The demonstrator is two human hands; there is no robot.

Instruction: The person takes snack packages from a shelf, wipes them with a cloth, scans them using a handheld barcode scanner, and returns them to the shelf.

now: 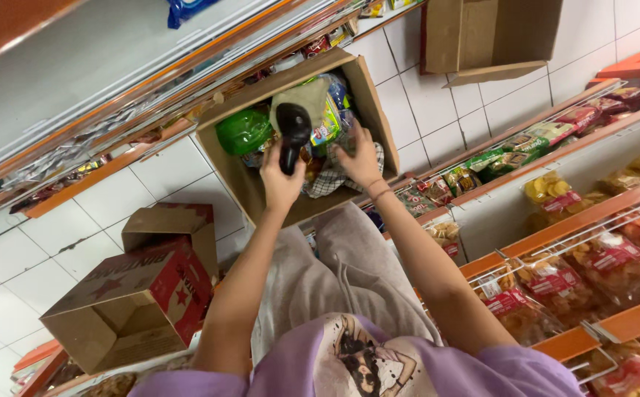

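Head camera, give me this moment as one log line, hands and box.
left hand: grips black handheld scanner | right hand: on packets in open cardboard box | snack shelves: at right

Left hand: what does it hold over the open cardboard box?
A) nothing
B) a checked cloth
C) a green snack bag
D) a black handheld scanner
D: the left hand grips a black handheld scanner above the open cardboard box, while the right hand reaches among the packets.

A black handheld scanner [292, 136] stands upright, head pointing into an open brown cardboard box [243, 184] on the floor. Inside it lie a green packet [243, 131] at left and colourful snack bags [329, 117] at right.
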